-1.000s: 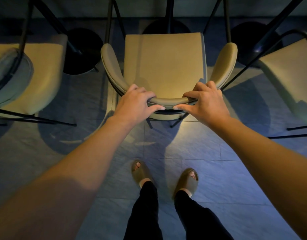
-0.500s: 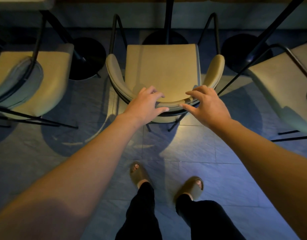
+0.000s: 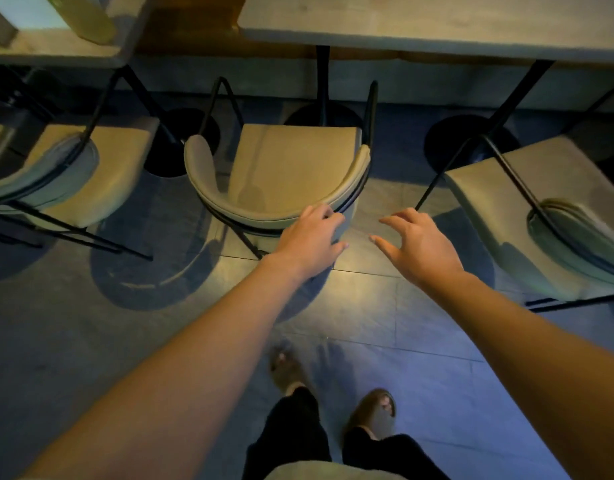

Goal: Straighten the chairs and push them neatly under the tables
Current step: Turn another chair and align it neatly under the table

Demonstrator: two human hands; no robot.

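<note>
Left chair at about 9 o'clock sits skewed, back swung toward the camera, so it looks like it needs straightening; shove it in crooked and its black legs could catch the round pedestal base beside it. The left worktop has a yellowish bottle-like thing near its edge, so a hard bump might rock that.

Middle chair at 12 is pointed at the right worktop but the seat isn't under it yet, I'd say. Left hand rests on the right end of the curved backrest, fingers loosely draped, not really gripping. Push from that one corner and the chair will probably twist.

Right hand hangs spread and empty just beside the backrest, touching nothing.

Right chair at 3 is angled too, legs poking toward the walkway, easy to trip on with those slippers.
</note>
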